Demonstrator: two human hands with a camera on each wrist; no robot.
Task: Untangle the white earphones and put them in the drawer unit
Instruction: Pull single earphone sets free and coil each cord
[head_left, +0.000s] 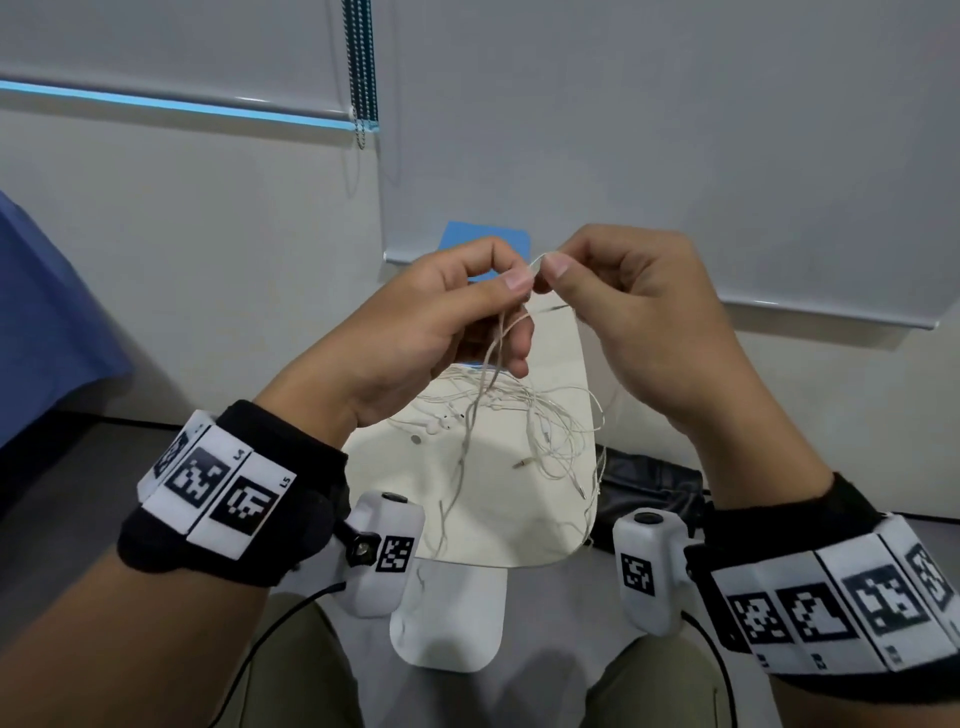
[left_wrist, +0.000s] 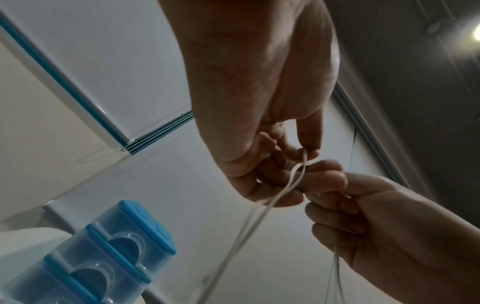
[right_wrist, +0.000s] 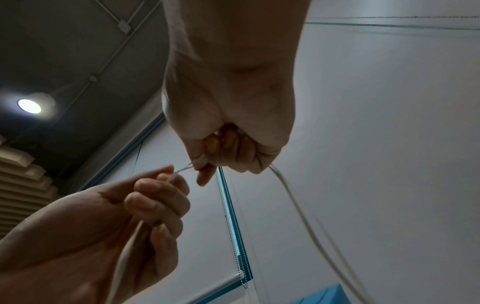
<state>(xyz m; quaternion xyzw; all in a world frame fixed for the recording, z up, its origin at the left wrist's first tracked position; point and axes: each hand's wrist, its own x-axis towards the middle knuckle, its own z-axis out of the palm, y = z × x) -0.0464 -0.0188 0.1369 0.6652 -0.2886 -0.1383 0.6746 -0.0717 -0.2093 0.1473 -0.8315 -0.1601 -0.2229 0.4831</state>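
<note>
Both hands are raised in front of me over a small cream table (head_left: 498, 525). My left hand (head_left: 519, 280) and right hand (head_left: 551, 270) pinch the thin white earphone cord (head_left: 485, 374) between thumb and forefinger, almost touching each other. From the pinch the cord hangs down into a loose tangle (head_left: 540, 431) lying on the table, with earbuds (head_left: 436, 427) at its left. The wrist views show the same pinch: left hand (left_wrist: 307, 153), right hand (right_wrist: 200, 165). The blue drawer unit (head_left: 467, 236) stands behind the hands, mostly hidden; its translucent drawers (left_wrist: 103, 259) are all pushed in.
A black bag (head_left: 654, 488) lies on the floor right of the table. Blue fabric (head_left: 47, 322) fills the far left. Roller blinds with a bead chain (head_left: 361, 78) cover the wall behind. A white rounded base (head_left: 447, 623) sits under the table's near edge.
</note>
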